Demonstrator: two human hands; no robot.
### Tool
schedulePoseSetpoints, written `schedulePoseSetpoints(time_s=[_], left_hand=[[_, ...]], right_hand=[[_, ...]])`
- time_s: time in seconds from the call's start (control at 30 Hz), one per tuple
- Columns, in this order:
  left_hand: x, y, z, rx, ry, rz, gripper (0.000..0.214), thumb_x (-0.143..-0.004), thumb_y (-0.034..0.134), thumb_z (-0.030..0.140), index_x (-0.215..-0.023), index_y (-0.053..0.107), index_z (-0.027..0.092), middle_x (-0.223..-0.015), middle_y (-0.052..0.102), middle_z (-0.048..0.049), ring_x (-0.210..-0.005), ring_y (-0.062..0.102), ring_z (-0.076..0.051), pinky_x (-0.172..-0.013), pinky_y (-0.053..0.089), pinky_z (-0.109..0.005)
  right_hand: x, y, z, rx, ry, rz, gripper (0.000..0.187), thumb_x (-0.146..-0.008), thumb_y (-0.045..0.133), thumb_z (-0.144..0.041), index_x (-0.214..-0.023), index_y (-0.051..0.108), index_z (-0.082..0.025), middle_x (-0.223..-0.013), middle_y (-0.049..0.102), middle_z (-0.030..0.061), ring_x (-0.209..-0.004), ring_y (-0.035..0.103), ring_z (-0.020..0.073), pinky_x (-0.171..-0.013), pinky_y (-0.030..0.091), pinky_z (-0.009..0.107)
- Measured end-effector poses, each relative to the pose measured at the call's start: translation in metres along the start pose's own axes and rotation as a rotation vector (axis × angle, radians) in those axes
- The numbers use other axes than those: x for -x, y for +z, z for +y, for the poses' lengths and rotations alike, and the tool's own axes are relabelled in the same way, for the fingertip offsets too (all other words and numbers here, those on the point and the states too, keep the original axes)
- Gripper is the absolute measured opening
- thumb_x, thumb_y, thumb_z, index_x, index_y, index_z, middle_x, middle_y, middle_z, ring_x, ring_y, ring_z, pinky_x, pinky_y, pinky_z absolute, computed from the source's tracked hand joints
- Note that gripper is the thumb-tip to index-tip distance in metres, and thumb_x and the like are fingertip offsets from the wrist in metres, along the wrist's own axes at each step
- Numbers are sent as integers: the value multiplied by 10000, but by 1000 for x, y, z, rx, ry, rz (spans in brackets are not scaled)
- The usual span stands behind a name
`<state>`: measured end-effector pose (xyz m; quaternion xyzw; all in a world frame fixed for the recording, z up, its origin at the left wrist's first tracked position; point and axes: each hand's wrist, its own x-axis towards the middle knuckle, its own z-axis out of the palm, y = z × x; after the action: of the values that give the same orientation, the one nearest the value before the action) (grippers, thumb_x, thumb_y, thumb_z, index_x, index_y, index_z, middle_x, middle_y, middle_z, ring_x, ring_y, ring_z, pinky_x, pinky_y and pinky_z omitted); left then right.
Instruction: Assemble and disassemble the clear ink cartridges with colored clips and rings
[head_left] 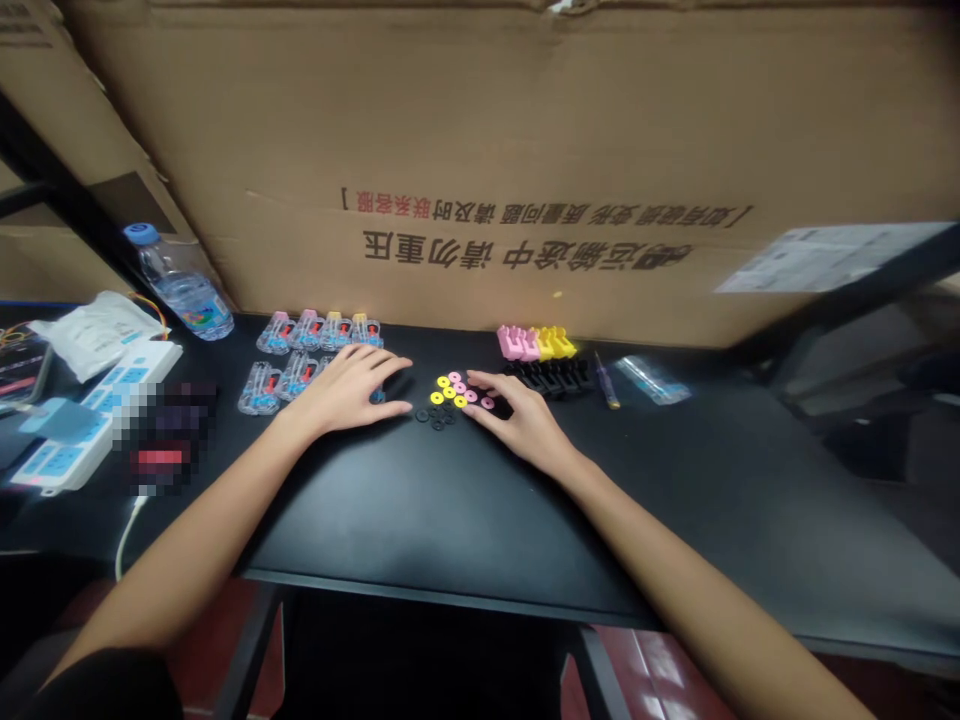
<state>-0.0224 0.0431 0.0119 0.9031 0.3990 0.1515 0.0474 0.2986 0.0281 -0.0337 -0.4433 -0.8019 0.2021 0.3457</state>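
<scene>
Rings at fingertips | right hand: parted, hold unclear | left hand: spread, empty

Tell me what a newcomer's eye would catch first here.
Probably the pink and yellow rings on the black tabletop, between the left hand and the right hand. Beyond the right hand, pink and yellow plastic pieces stand out too, and large cardboard with upside-down lettering rises behind.

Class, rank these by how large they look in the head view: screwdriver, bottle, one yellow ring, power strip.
Largest to smallest, as they look:
1. Power strip
2. Bottle
3. Screwdriver
4. Yellow ring
</scene>
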Motion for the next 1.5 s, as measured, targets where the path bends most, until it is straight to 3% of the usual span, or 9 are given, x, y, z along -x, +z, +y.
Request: schedulePoseSetpoints(time_s=[0.1, 0.2, 0.4, 0.77, 0.9, 1.0, 1.13, 1.3, 1.5], left_hand=[[-2, -1, 7, -4, 107, 1, 372, -1104, 553, 445, -1379, 697, 240, -1277, 756, -81, -1202, 659, -280, -1114, 425, -467], [-4, 2, 19, 20, 228, -49, 300, -1131, 498, 356, -1227, 760, 246, -1172, 778, -58, -1091, 693, -238, -1051, 454, -424], [-2, 17, 39, 49, 320, -58, 330, -1111, 552, 358, -1345, 723, 200, -1403, 737, -101, -1231, 687, -274, -1046, 502, -437], [-1, 21, 47, 31, 332, -99, 348, -1115, 561, 368, -1360, 712, 173, -1407, 736, -116, -1216, 684, -286, -976, 531, -436], [-2, 19, 45, 55, 330, -72, 328, -1111, 570, 348, -1346, 708, 164, -1371, 745, -116, -1197, 686, -281, -987, 524, -444], [-2, 18, 43, 42, 311, -36, 307, -1109, 571, 330, -1331, 704, 165, -1335, 754, -114, -1189, 685, -277, -1013, 506, -442], [-2, 19, 42, 10, 257, -38, 311, -1108, 567, 354, -1322, 696, 169, -1313, 754, -117, -1201, 675, -290, -1043, 484, -455], [-1, 23, 41, -2, 205, -80, 432, -1102, 574, 434, -1436, 622, 165, -1451, 695, -130, -1301, 625, -322, -1116, 444, -479], [-1, 22, 43, 45, 198, -82, 430, -1112, 544, 475, -1419, 625, 186, -1417, 714, -116, -1307, 622, -311, -1125, 437, -469]], right_hand=[[2, -8, -6, 39, -7, 90, 372, -1035, 654, -421, -1361, 728, -256, -1192, 808, 104, -1069, 774, 300, -983, 640, 521], [6, -18, -7, 73, -2, 114, 293, -1052, 597, -380, -1243, 781, -254, -1095, 827, 89, -971, 790, 286, -922, 651, 500], [8, -21, -6, 80, -87, -25, 285, -1059, 544, -313, -1107, 824, -286, -1006, 830, 64, -941, 757, 279, -888, 639, 490], [13, -11, -18, 16, -273, -84, 276, -1015, 610, -185, -1194, 802, -270, -1032, 827, 61, -956, 692, 259, -863, 631, 449], [12, -7, -21, 91, -230, -123, 408, -1008, 619, -218, -1403, 708, -260, -1288, 781, 115, -1218, 676, 318, -1048, 579, 561], [13, -6, -19, 144, -215, -176, 435, -1014, 626, -275, -1442, 686, -223, -1420, 704, 176, -1382, 602, 359, -1143, 512, 628], [14, -6, -15, 105, -210, -168, 385, -1030, 612, -291, -1401, 709, -259, -1372, 725, 146, -1363, 618, 341, -1155, 509, 606], [13, -10, -10, 98, -169, -43, 324, -1068, 569, -281, -1348, 732, -262, -1293, 761, 124, -1281, 677, 317, -1120, 543, 560], [12, -8, -8, 118, -164, -93, 324, -1066, 560, -285, -1329, 747, -263, -1303, 763, 132, -1294, 675, 332, -1117, 544, 598]])
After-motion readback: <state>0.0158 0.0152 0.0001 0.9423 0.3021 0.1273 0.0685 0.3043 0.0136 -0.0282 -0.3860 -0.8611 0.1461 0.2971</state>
